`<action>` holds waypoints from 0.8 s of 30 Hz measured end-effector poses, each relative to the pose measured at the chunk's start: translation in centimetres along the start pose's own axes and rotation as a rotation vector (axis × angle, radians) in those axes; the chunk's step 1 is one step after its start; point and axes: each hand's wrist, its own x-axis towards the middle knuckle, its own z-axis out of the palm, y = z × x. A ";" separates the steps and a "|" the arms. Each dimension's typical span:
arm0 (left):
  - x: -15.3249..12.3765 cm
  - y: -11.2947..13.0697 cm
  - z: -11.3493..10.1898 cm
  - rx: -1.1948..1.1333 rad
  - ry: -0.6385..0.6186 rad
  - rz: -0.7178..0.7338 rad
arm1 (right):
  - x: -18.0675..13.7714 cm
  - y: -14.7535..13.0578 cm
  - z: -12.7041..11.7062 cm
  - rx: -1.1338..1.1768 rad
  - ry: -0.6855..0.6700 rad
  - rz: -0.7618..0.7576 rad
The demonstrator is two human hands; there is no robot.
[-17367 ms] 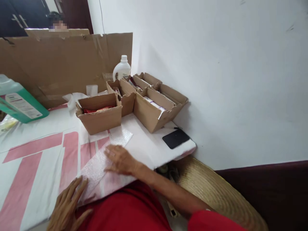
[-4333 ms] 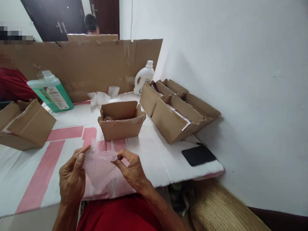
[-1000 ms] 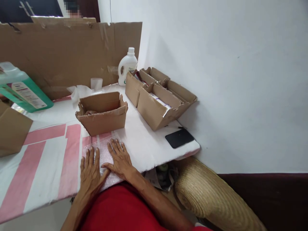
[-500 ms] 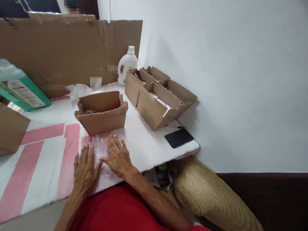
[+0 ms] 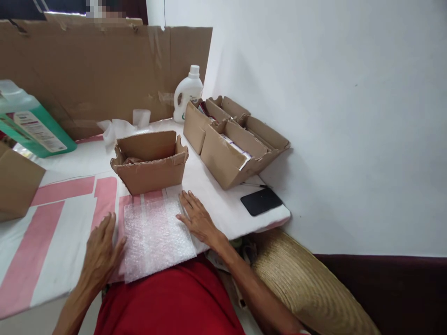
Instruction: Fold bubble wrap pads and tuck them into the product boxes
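Note:
A sheet of clear bubble wrap (image 5: 155,239) lies flat on the cloth-covered table, its near edge reaching the table's front edge at my red clothing. Beside its left edge is my left hand (image 5: 102,249), open, with the thumb close to the sheet. On the other side, my right hand (image 5: 198,216) is open at the sheet's right edge, fingers pointing away from me; whether it touches the plastic I cannot tell. Just behind the sheet stands an open cardboard box (image 5: 153,174) with something brownish inside, mostly hidden by its front wall.
Several joined cardboard boxes (image 5: 223,158) holding packets stand by the wall, with a black phone (image 5: 261,201) in front. A white jug (image 5: 188,95), crumpled white wrapping (image 5: 117,130) and a green liquid container (image 5: 42,125) are farther back. A woven straw item (image 5: 296,279) is below right.
My hands have moved apart, the left one leftward and the right one rightward, from on top of the bubble wrap to its sides. More of the sheet shows now.

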 end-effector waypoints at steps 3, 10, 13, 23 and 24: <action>-2.4 -0.8 -2.0 -0.024 -0.001 0.128 | -2.2 1.0 -1.1 -0.020 0.025 -0.154; -4.5 1.1 -2.1 0.099 -0.154 0.349 | -4.5 0.1 -1.7 -0.015 -0.249 -0.285; -4.6 0.7 -1.1 0.130 -0.053 0.398 | -5.5 -0.1 -2.3 -0.009 -0.283 -0.287; -4.8 0.6 -1.6 -0.077 -0.032 0.329 | -7.4 1.1 -0.5 -0.033 -0.225 -0.320; -4.8 0.7 -1.6 -0.104 -0.038 0.316 | -7.4 1.2 -0.3 -0.032 -0.217 -0.322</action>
